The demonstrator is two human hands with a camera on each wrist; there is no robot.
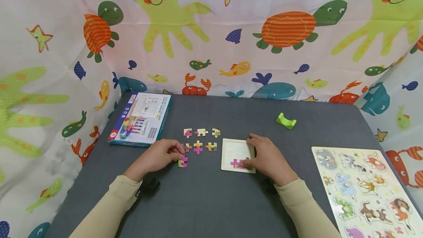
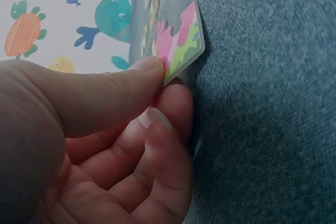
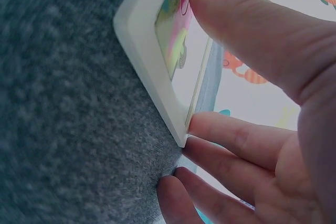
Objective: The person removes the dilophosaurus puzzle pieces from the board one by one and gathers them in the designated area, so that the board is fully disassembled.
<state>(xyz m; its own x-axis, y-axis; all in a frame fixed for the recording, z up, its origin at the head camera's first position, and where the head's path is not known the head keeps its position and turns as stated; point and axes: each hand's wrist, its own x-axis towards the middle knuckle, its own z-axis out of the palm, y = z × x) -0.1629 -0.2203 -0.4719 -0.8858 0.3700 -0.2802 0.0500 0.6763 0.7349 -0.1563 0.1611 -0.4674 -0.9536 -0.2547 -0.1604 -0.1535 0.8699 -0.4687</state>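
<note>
Between thumb and forefinger, my left hand (image 1: 162,155) pinches a pink and green jigsaw piece (image 2: 184,43) by its corner; it looks tilted in the left wrist view. Several loose jigsaw pieces (image 1: 198,147) lie in rows just beyond that hand. To their right is a square wooden puzzle tray (image 1: 227,154), with joined pink jigsaw pieces (image 1: 236,163) in its near right part. My right hand (image 1: 270,159) holds this tray at its right side. Its thumb (image 3: 231,9) rests on the pieces inside, and its fingers touch the outer edge.
A flat toy box (image 1: 145,120) lies at the back left. At the back right sits a green curved block (image 1: 286,121). An animal puzzle board (image 1: 358,172) occupies the right edge of the grey table (image 1: 211,205). Patterned cloth (image 1: 211,39) hangs behind.
</note>
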